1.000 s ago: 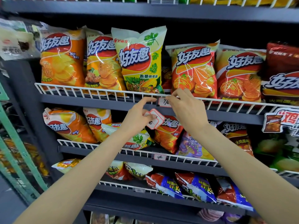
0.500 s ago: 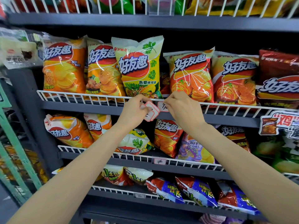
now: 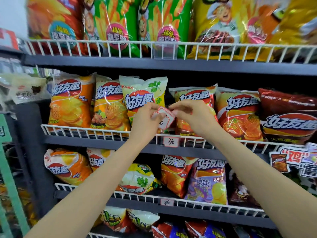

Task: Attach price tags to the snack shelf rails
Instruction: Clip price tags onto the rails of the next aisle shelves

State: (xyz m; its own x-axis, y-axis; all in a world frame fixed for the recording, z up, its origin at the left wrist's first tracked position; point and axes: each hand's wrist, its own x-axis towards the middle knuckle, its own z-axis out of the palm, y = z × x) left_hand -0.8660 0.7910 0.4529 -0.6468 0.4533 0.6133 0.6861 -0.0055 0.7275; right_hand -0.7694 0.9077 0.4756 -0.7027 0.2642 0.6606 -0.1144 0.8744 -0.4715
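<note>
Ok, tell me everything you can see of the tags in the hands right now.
The tags are a small bunch of white paper labels with red scalloped borders, overlapping and tilted. One shows a dark handwritten mark, too blurred to read. The left hand grips them from the left; the right hand pinches their right edge. They are held in front of the chip bags, above the middle rail, not touching it.
</note>
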